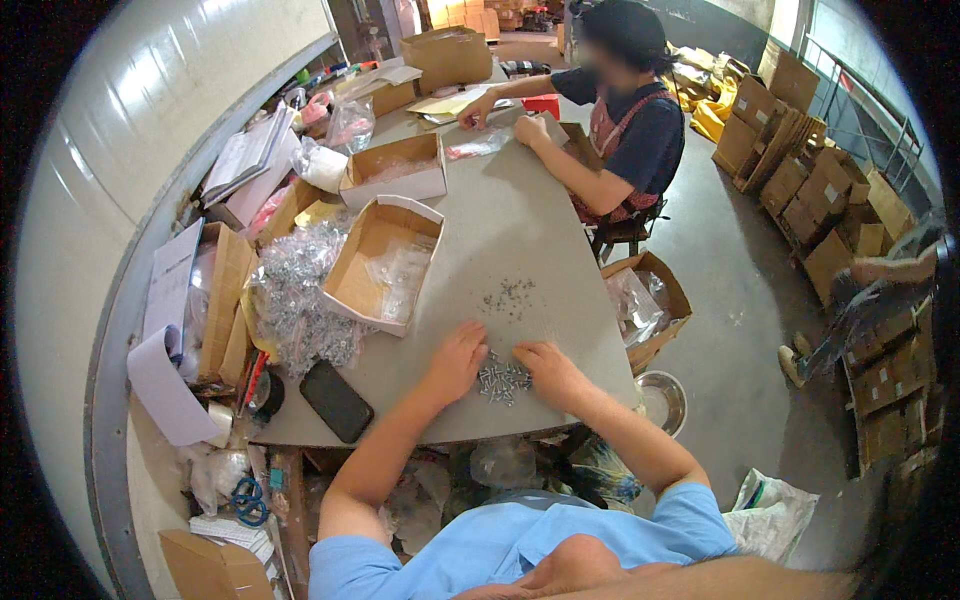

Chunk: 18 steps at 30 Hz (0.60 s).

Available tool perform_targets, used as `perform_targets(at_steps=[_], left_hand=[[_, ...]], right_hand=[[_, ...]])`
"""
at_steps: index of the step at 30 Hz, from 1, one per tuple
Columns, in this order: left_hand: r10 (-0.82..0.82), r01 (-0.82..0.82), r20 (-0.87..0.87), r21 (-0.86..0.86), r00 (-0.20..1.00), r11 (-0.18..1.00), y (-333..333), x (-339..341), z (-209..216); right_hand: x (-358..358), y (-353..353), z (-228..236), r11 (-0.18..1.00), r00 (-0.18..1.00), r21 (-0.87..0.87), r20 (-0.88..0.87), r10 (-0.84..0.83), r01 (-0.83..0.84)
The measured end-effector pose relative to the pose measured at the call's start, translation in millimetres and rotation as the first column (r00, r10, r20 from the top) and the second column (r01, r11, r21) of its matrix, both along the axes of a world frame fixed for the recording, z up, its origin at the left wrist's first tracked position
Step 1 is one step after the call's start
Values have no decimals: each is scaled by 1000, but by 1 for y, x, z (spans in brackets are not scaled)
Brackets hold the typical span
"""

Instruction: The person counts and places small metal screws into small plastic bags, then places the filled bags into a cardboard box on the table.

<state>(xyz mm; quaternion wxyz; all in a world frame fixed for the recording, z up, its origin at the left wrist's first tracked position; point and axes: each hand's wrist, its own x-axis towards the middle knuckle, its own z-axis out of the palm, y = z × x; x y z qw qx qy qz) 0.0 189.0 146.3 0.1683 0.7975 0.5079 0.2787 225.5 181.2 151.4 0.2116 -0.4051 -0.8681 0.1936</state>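
Observation:
A pile of silver screws (pixel 503 382) lies near the front of the grey table (pixel 490 235). My left hand (pixel 455 362) rests at the pile's left side, fingers bent and drawn together. On the other side my right hand (pixel 552 377) has its fingers curled in at the pile's upper right edge. Anything between the fingers of either hand is too small to make out. Just beyond both hands is a loose scatter of tiny dark metal parts (pixel 510 298).
Left of my hands are a black phone (pixel 337 401), a heap of bagged hardware (pixel 305 290) and an open cardboard tray (pixel 340 268) with clear bags. A co-worker (pixel 630 130) sits at the table's far right. A metal bowl (pixel 677 385) stands below the right edge.

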Motion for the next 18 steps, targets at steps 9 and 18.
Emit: perform_targets(at_steps=[9,18], left_hand=[[-67,66,13,49,998,997,-37,17,-7],[-156,160,-78,53,985,986,-37,42,4]], right_hand=[[-17,-6,-1,987,926,-159,-365,-94,38],[10,1,3,945,889,-261,-359,-285,198]])
